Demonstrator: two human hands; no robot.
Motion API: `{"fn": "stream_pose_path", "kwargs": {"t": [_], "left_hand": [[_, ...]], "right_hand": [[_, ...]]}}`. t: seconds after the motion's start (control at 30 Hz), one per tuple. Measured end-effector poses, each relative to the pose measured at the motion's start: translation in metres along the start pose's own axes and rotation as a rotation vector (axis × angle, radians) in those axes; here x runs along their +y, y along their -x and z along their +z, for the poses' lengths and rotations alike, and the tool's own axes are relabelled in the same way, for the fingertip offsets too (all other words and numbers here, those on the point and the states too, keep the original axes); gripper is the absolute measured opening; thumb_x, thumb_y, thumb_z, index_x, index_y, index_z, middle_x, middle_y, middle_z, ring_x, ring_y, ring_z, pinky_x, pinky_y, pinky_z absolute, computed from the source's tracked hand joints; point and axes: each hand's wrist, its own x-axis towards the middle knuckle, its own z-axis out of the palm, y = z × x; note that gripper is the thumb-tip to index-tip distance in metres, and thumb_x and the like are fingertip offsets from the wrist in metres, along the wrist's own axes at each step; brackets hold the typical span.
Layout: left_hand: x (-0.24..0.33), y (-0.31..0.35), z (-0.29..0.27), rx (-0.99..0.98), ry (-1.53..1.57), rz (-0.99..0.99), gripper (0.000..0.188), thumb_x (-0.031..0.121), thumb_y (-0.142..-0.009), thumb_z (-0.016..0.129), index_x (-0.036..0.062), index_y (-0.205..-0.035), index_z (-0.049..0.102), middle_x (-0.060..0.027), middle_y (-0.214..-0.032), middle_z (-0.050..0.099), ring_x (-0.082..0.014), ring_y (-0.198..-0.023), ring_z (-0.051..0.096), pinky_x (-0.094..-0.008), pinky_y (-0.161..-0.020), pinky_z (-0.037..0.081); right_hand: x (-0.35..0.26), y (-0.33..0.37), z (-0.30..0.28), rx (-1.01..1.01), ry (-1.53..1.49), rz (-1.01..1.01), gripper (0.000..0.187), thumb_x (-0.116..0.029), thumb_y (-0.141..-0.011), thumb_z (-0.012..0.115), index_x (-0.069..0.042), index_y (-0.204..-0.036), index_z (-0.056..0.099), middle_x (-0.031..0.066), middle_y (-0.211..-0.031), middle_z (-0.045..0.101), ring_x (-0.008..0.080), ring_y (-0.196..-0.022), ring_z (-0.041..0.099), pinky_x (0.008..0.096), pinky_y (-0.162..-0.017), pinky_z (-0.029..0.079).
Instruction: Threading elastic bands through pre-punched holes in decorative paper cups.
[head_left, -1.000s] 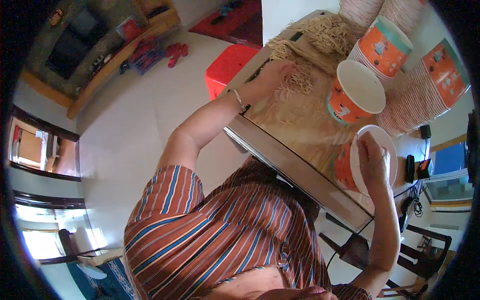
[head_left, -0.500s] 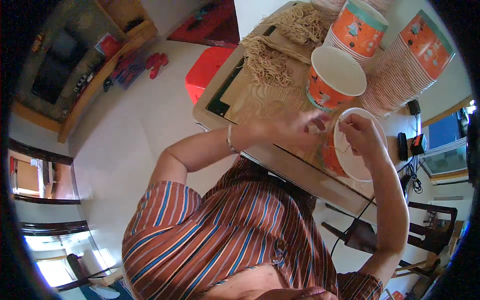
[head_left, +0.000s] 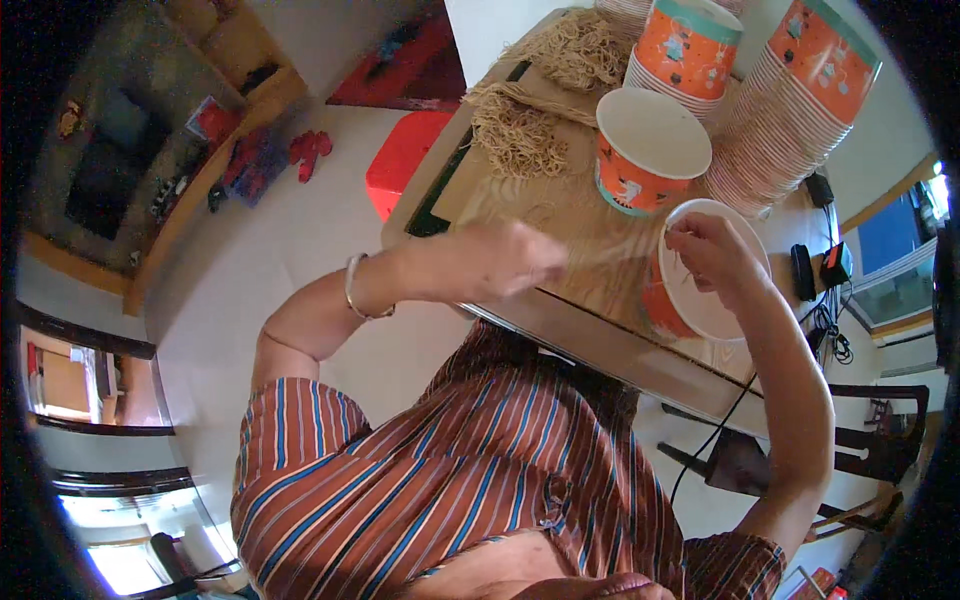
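My right hand (head_left: 716, 258) pinches a thin tan string (head_left: 676, 266) just over the mouth of an orange paper tub (head_left: 668, 305) with a white inside, which lies tilted near the table's front edge. Left of it, my left hand (head_left: 500, 262) is closed, its fingers partly smeared by motion. A faint pale streak, apparently the pulled string, runs between the two hands. Behind the tub stands another open orange paper tub (head_left: 640, 182), upright with a white inside. Tangled bunches of tan string (head_left: 515, 135) lie at the far left of the table.
Tall stacks of nested orange tubs (head_left: 790, 110) stand at the table's far right, another stack (head_left: 685, 55) beside them. A black box (head_left: 836, 264) and cables lie at the right edge. A red stool (head_left: 398, 160) stands left of the wooden table (head_left: 580, 240).
My left hand has moved left, away from the tub and my right hand, and its fingers have closed. The right hand stays at the tub's mouth with the string.
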Motion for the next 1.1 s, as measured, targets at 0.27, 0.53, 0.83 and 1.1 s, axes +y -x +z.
{"fn": "stream_pose_path", "kwargs": {"t": [0.27,0.53,0.83,1.1], "left_hand": [[0.010,-0.060,0.070,0.105,0.335,-0.195,0.030,0.022,-0.083,0.060,-0.0029,-0.101,0.060,-0.0192,-0.090,0.064,-0.0296,-0.086,0.063,-0.0380,-0.077,0.050],[-0.012,-0.048,0.095,0.042,0.509,0.018,0.019,0.021,-0.089,0.056,0.0019,-0.088,0.059,-0.0076,-0.075,0.059,-0.0195,-0.068,0.058,-0.0359,-0.062,0.046],[0.049,-0.011,-0.002,-0.070,-0.386,0.169,0.009,0.011,-0.075,0.058,0.0024,-0.077,0.057,-0.0089,-0.079,0.058,-0.0246,-0.076,0.061,-0.0373,-0.069,0.050],[0.086,-0.134,0.027,0.192,-0.543,0.646,0.017,0.011,-0.072,0.058,0.0009,-0.086,0.059,-0.0120,-0.089,0.060,-0.0261,-0.086,0.063,-0.0362,-0.072,0.053]], "right_hand": [[-0.016,0.000,-0.001,-0.055,-0.057,0.016,0.015,-0.020,-0.088,0.058,-0.010,-0.076,0.055,-0.0070,-0.056,0.036,0.0033,-0.044,0.027,0.0215,-0.040,0.021],[-0.009,-0.007,0.000,-0.106,-0.095,0.074,0.015,-0.019,-0.087,0.060,-0.011,-0.076,0.055,-0.0075,-0.056,0.035,0.0036,-0.045,0.027,0.0220,-0.041,0.020],[-0.006,-0.020,-0.005,-0.090,0.071,0.014,0.013,-0.020,-0.083,0.062,-0.009,-0.078,0.057,-0.0036,-0.059,0.038,0.0059,-0.049,0.031,0.0219,-0.042,0.024],[-0.054,-0.039,-0.030,-0.340,0.514,-0.151,0.017,-0.016,-0.084,0.056,0.000,-0.079,0.059,0.0007,-0.060,0.047,0.0096,-0.049,0.043,0.0271,-0.041,0.036]]}}
